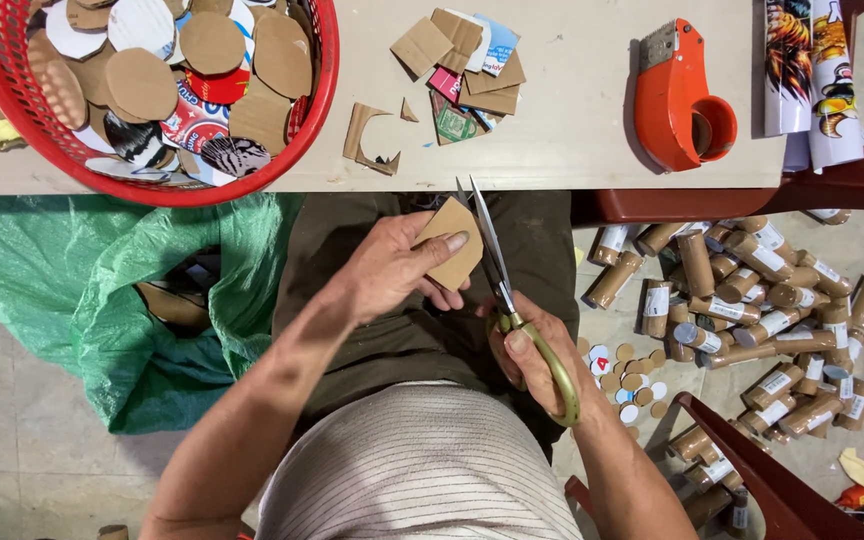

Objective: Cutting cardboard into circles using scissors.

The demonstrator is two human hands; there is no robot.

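A pale table [572,120] runs across the top of the view, and below its left part a green plastic sack [102,300] gapes open on the floor with brown cardboard showing in its mouth. A round red basket [327,60] on the table's left end is heaped with cardboard discs [142,82], some plain brown, some colour-printed. On the floor to the right lies a heap of brown cardboard tubes [752,300] with pale labels, and just left of it a scatter of small round discs [627,375]. An orange tape dispenser [677,95] sits at the table's right, beside printed paper rolls [812,70]. Angular cardboard scraps [462,65] lie mid-table. Over the lap, the left hand [392,270] pinches a brown cardboard piece [450,245] between thumb and fingers, while the right hand [532,355] grips gold-handled scissors [497,280], blades slightly parted beside the piece's right edge.
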